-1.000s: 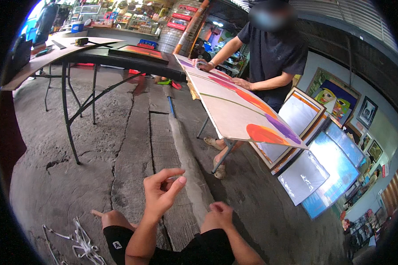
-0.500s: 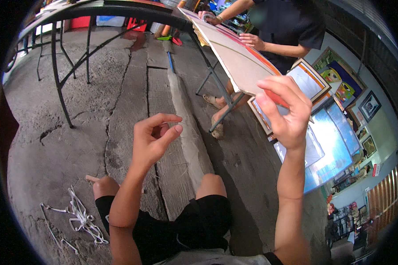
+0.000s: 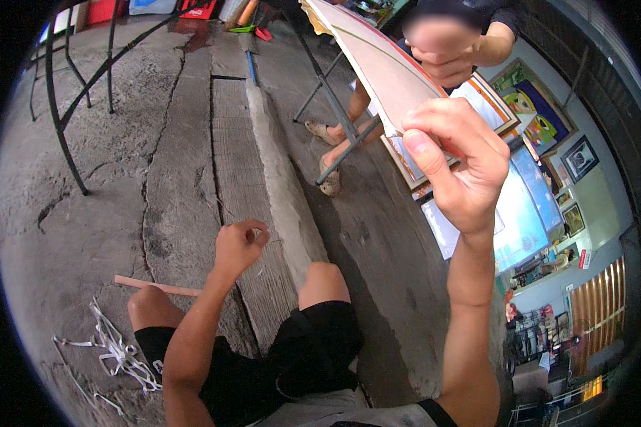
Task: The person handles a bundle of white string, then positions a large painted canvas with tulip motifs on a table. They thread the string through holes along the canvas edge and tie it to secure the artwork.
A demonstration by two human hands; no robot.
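My right hand [image 3: 466,162] is raised on the right, its thumb and fingertips pinched together. In the view it overlaps the near corner of a pale painted board [image 3: 381,60], and I cannot tell whether it touches it. Whatever the pinch holds is too small to make out. Lower down, my left hand [image 3: 238,249] hovers above the concrete strip beyond my knees. Its fingers are curled closed, and anything inside them is hidden. A thin wooden stick [image 3: 165,286] lies past my left knee. Tangled white straps [image 3: 114,347] rest on the floor at the left.
Across the board stands a co-worker, one hand [image 3: 445,65] lifted near the head. A dark metal table frame [image 3: 60,107] stands at far left. Framed pictures [image 3: 580,164] and a blue glossy panel [image 3: 527,210] are at the right. Cracks run through the concrete floor [image 3: 100,206].
My left hand has lowered, its fingers closing further. My right thumb and fingers have come together. The co-worker has leaned in and raised a hand from the board. The view has shifted, showing more of the stick.
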